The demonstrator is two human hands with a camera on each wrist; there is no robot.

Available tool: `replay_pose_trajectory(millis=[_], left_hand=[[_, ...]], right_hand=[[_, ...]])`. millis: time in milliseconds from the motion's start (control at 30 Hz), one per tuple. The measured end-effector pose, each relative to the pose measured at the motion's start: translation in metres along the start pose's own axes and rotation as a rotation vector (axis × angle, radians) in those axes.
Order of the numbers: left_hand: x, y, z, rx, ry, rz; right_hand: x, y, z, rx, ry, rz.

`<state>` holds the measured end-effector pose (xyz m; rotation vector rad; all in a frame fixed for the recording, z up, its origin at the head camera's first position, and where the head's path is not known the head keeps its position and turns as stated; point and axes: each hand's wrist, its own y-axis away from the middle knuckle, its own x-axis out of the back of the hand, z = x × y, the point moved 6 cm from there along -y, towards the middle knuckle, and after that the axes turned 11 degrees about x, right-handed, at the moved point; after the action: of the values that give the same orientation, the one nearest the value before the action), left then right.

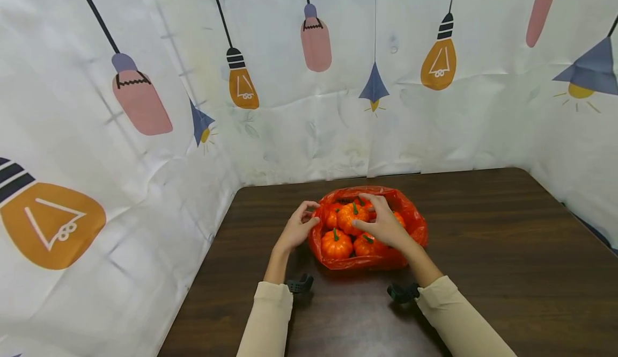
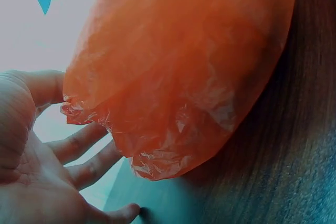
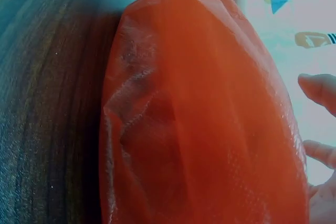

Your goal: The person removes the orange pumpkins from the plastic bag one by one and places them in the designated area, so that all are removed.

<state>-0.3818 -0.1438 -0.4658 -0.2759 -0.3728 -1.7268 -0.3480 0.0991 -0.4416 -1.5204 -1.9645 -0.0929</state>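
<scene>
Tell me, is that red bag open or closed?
Open: the red bag gapes wide at the top, and you can see orange pumpkins sitting inside.

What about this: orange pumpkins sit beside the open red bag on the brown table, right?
Not beside: the head view shows the pumpkins inside the open red bag. It is on the brown table, as stated.
</scene>
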Motion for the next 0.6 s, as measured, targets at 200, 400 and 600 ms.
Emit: replay_pose_trajectory(millis=[200,400,600], left_hand=[[-0.001,0.001,-0.003,-0.012,-0.042,-0.016],[-0.004,0.000,-0.007,0.006,-0.043,-0.075],[-0.003,-0.003,-0.009,-0.001,-0.009,-0.113]], right_hand=[[-0.007,0.001,0.004,0.007,0.017,-0.045],[-0.011,0.003,0.005,0.018,0.040,-0.059],[-0.014,0.002,0.010,0.005,0.103,-0.087]])
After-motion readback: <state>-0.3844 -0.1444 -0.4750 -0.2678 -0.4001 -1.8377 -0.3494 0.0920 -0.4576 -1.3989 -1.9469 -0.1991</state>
